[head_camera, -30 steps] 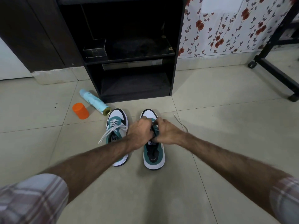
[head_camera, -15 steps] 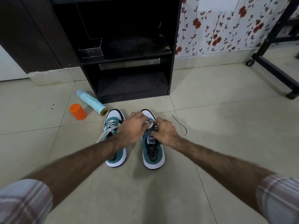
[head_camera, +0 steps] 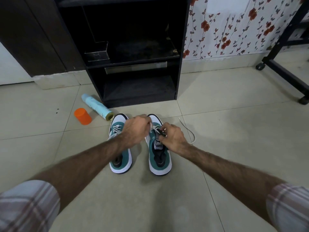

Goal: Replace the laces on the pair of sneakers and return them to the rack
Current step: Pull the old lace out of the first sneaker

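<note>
Two teal and white sneakers stand side by side on the tiled floor, toes pointing at the rack. The left sneaker (head_camera: 119, 158) has a white lace threaded through it. Over the front of the right sneaker (head_camera: 159, 160) my left hand (head_camera: 136, 129) pinches a white lace (head_camera: 154, 128) near the toe. My right hand (head_camera: 173, 137) grips the lace at the sneaker's right eyelets. The lace's loose end (head_camera: 192, 133) trails on the floor to the right. The black rack (head_camera: 135, 52) stands just beyond the sneakers with dark open shelves.
A light blue spray can (head_camera: 97, 107) lies on its side left of the rack, with an orange cap (head_camera: 83, 116) beside it. A black frame on wheels (head_camera: 284, 64) stands at the far right. A floral wall covering (head_camera: 234, 27) is behind it.
Both hands have shifted slightly toward the toe of the right sneaker and moved apart, exposing the white lace and the tongue label. The loose lace end lies farther out on the floor.
</note>
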